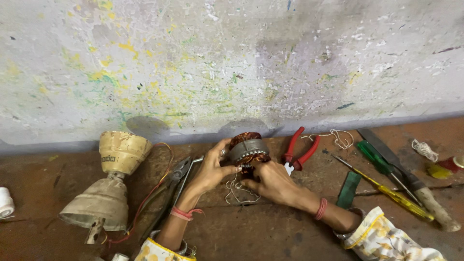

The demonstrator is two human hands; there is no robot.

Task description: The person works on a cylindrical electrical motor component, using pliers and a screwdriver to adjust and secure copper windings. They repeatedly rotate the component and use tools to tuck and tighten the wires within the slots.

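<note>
A round motor stator (pixel 248 148) with copper windings and a grey metal ring stands on the reddish floor by the wall. My left hand (pixel 209 170) grips its left side, thumb laid across the front. My right hand (pixel 271 184) holds its lower right, fingers pinching white string (pixel 237 191) that hangs in loose loops below the stator. Both wrists wear red thread bands.
A dusty cream fan housing (pixel 110 186) with red wires lies at left, grey pliers (pixel 180 173) beside my left arm. Red-handled pliers (pixel 300 152), a green screwdriver (pixel 384 166), a yellow screwdriver (pixel 395 197), a file (pixel 411 179) and more string (pixel 338 138) lie at right. The paint-spattered wall (pixel 232 67) rises behind.
</note>
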